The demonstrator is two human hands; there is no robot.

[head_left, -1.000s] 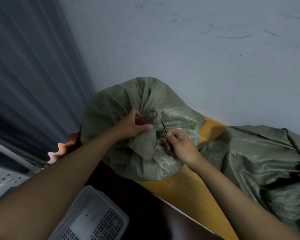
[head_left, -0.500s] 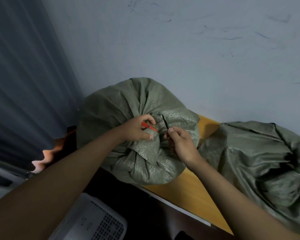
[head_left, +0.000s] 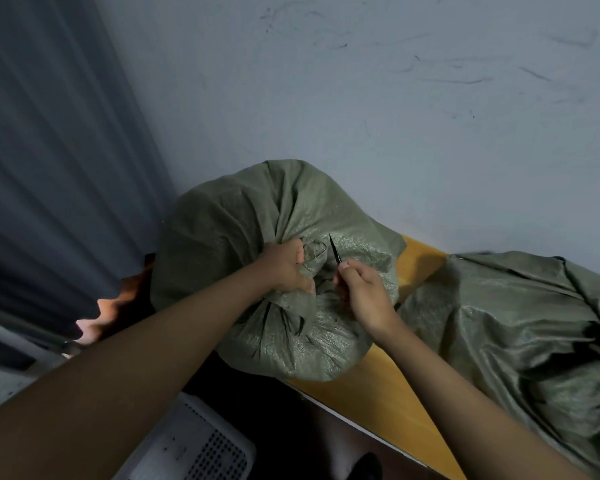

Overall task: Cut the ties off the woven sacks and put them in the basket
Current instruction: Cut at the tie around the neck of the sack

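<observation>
Two hands at sack neck: my left hand grips bunched fabric, right hand pinches black tie. Risk: tie slips w/ hasty tug.

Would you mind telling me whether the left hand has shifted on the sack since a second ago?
Yes. The left hand has slid down the gathered neck of the sack, toward the table edge, and now hides the red tool.

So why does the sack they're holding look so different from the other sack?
The held sack is round, full and bunched shut at its neck, where the left hand grips it. The other sack lies slumped and flatter, untouched. The right hand holds a thin black tie at the held sack. Both are green woven sacks on the wooden table.
</observation>
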